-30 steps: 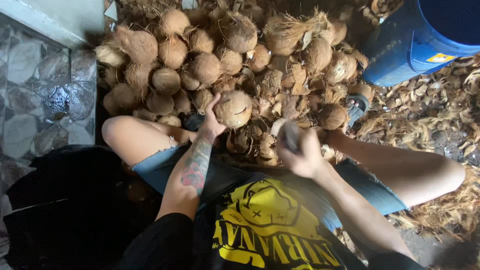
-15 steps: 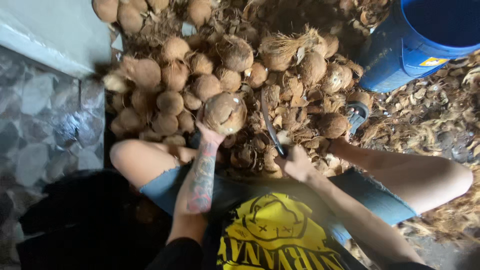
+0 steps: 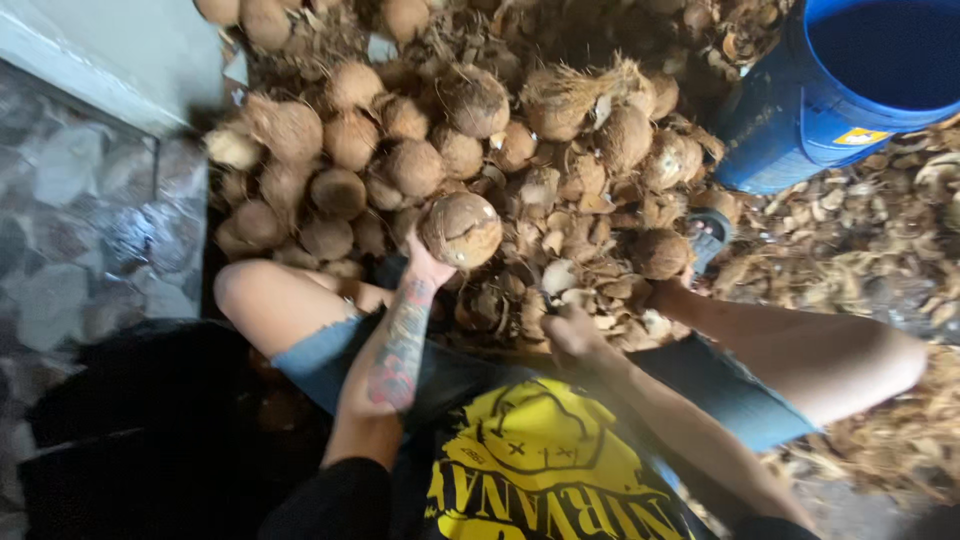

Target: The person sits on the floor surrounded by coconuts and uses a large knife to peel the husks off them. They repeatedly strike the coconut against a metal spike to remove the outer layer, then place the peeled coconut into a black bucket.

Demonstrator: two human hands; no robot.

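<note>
Two bare hands work over a heap of husked coconuts. The left hand (image 3: pixel 428 262) cups a round brown coconut with a pale, fibrous shell (image 3: pixel 461 229) from beneath, fingers spread around its underside, lifting it just above the heap. The coconut sits directly above and ahead of that hand, nearly spherical with no clear long axis. The right hand (image 3: pixel 572 335) lies lower and to the right, near the lap, fingers curled around something dark and thin; what it is cannot be told. The left hand is the nearer to the coconut. Beyond lie the piled brown coconuts (image 3: pixel 350 140), loose husk scraps (image 3: pixel 590 270) and a blue plastic barrel (image 3: pixel 800 110).
</note>
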